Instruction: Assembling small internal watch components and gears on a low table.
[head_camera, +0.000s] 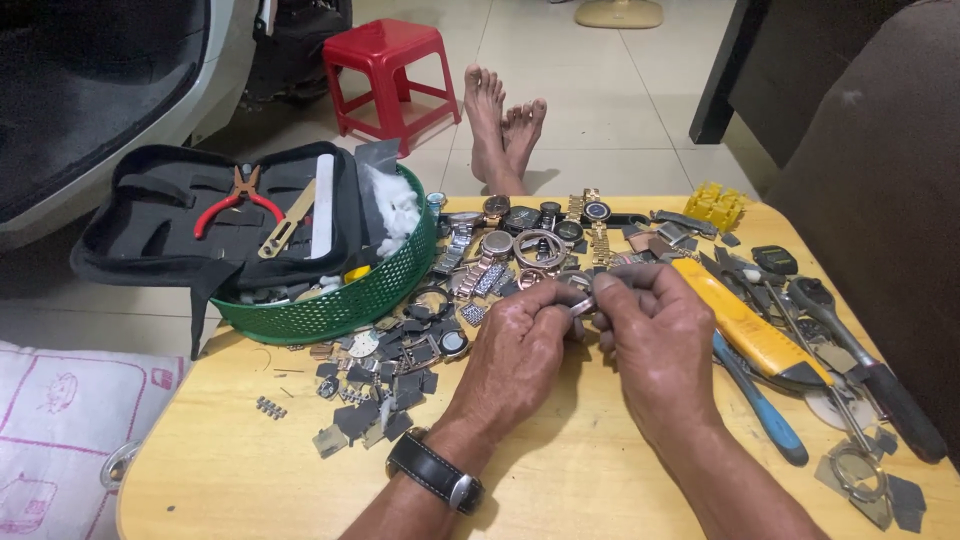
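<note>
At frame centre I see my left hand (522, 340) and right hand (655, 325) pinching 1 small silver metal watch part (583, 304) together above the yellow wooden table (560, 470).

A green basket (330, 305) is sitting at ten o'clock on the wooden table (560, 480), a black tool case (150, 225) is lying open across it, and a red stool (385, 70) is standing at eleven o'clock.

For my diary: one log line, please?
left hand + right hand: pinching small metal watch part | table: watches, green basket
</note>
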